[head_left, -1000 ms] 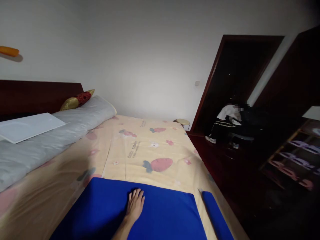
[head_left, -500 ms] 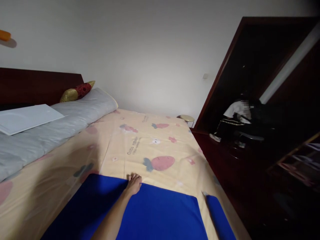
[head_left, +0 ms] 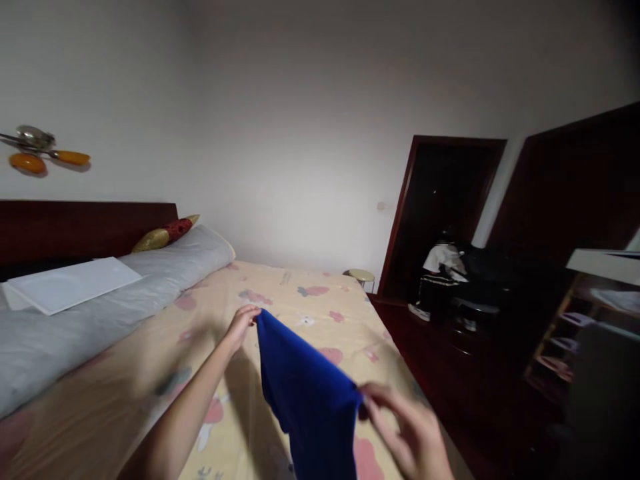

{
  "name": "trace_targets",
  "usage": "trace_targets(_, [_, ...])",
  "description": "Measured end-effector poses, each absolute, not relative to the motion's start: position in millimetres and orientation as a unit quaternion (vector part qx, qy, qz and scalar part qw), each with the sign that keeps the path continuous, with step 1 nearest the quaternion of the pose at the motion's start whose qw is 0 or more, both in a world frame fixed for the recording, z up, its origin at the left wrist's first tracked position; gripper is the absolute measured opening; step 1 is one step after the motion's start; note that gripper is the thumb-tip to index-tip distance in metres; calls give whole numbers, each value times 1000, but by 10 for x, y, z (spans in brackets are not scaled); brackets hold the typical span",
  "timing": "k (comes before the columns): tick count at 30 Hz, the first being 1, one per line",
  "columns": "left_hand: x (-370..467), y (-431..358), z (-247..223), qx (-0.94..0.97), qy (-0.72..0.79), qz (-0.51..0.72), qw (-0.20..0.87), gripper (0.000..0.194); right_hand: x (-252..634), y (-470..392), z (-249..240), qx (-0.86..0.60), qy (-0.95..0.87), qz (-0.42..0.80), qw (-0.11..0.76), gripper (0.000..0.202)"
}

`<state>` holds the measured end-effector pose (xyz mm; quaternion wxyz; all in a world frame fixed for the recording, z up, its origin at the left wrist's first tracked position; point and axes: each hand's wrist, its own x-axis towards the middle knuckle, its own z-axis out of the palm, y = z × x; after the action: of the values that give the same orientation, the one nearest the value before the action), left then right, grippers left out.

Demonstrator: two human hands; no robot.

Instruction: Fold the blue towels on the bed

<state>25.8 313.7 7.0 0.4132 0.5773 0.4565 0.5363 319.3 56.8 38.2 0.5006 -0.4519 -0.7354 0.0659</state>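
A plain blue shirt (head_left: 305, 380) hangs folded between my two hands, lifted above the bed, its lower part cut off by the bottom of the view. My left hand (head_left: 243, 325) pinches its far upper corner between thumb and fingers. At the near upper corner, my right hand (head_left: 407, 423) grips the edge with thumb and forefinger. The fabric's top edge is pulled taut and slopes down from left to right. Beneath it lies the cream bed sheet (head_left: 280, 283), printed with strawberries and flowers.
On the left, a grey rolled quilt (head_left: 165, 273) bears a white flat board (head_left: 75, 285) and a red-gold cushion (head_left: 173, 232). A round stool (head_left: 361, 275) stands beyond the bed. A person (head_left: 440, 267) sits near the dark doorway. Shelves (head_left: 555, 347) are at the right.
The blue shirt, spread flat on the bed before, is now raised and folded over. My left hand has gone from resting on it to pinching a corner; my right hand has come into view.
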Motion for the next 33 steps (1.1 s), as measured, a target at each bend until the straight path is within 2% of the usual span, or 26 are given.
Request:
trace_targets(4, [-3, 2781, 643, 545, 402, 582, 450, 42, 3436, 725, 997, -475, -616, 172, 605, 43])
trace_targets(9, [-98, 2389, 1041, 540, 380, 596, 456, 52, 3492, 828, 1142, -435, -495, 307, 686, 50])
trace_targets(14, [-170, 2077, 1388, 580, 373, 571, 445, 49, 3570, 907, 1211, -419, -460, 333, 708, 46])
trace_targets(17, [-232, 1905, 1541, 610, 368, 551, 435, 45, 3613, 900, 1290, -421, -476, 330, 698, 59])
trace_targets(19, [-281, 1811, 1591, 629, 364, 538, 428, 43, 3623, 866, 1322, -435, -499, 320, 678, 64])
trace_targets(23, [-371, 1702, 1556, 646, 373, 519, 418, 39, 3581, 763, 1305, -458, -514, 296, 662, 60])
trace_targets(33, [-503, 1720, 1200, 661, 415, 479, 402, 45, 3488, 808, 1044, -482, -515, 251, 663, 58])
